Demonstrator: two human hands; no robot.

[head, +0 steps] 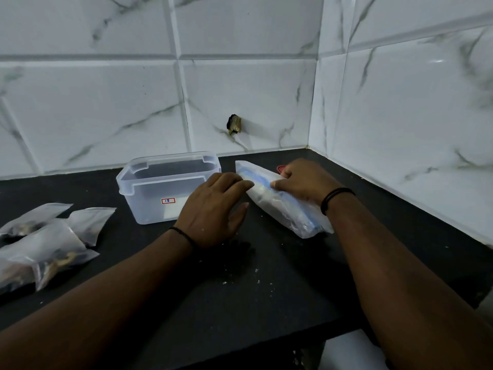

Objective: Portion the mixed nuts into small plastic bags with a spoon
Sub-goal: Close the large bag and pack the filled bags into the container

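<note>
A pack of small plastic bags (282, 206), whitish with a blue strip, lies slanted on the black counter (240, 289) right of centre. My right hand (304, 181) grips its upper part, fingers curled over the top. My left hand (216, 209) hovers beside the pack's left edge, fingertips straight and touching it. Several filled small bags of nuts (45, 244) lie at the far left. A clear plastic tub (168, 185) with a small label stands behind my left hand and looks empty. No spoon shows.
A red object (281, 168) peeks out behind my right hand. White marble-look tiled walls (400, 102) close the back and right side, forming a corner. Crumbs dot the counter's middle. The counter's front edge runs low right.
</note>
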